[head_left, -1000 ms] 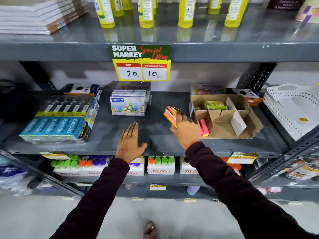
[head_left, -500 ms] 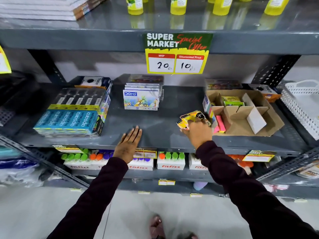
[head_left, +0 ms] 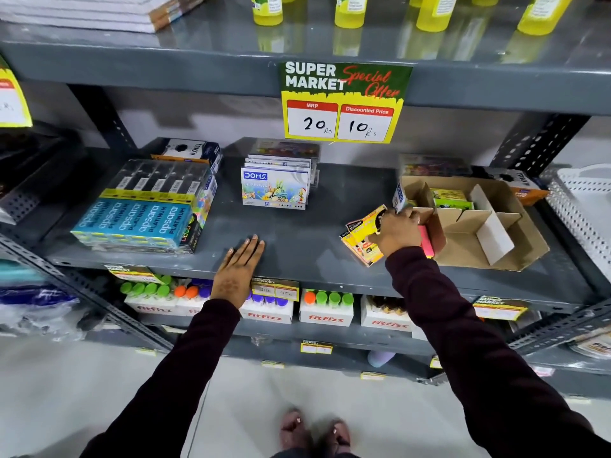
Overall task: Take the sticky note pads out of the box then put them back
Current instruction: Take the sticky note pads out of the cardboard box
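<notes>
An open brown cardboard box [head_left: 522,239] with white dividers stands at the right of the middle shelf. Yellow-wrapped sticky note pads [head_left: 360,239] lie on the shelf just left of the box, under my right hand [head_left: 395,231], whose fingers rest on them and against the box's left wall. A pink pad [head_left: 427,242] stands in the box's near-left compartment. More pads, yellow and green [head_left: 451,198], sit in the back compartment. My left hand [head_left: 239,269] lies flat and open on the shelf's front edge, holding nothing.
Left on the grey shelf [head_left: 314,233] are a blue Apsara pencil pack [head_left: 139,223] and a stack of DOMS pastel boxes [head_left: 276,188]. A price sign [head_left: 344,100] hangs from the upper shelf. A white basket [head_left: 582,206] stands far right. Fitfizz bottles [head_left: 325,307] fill the shelf below.
My right hand has lowered the pads from the air onto the shelf beside the box. The camera has shifted left and closer. My left hand stays flat on the shelf.
</notes>
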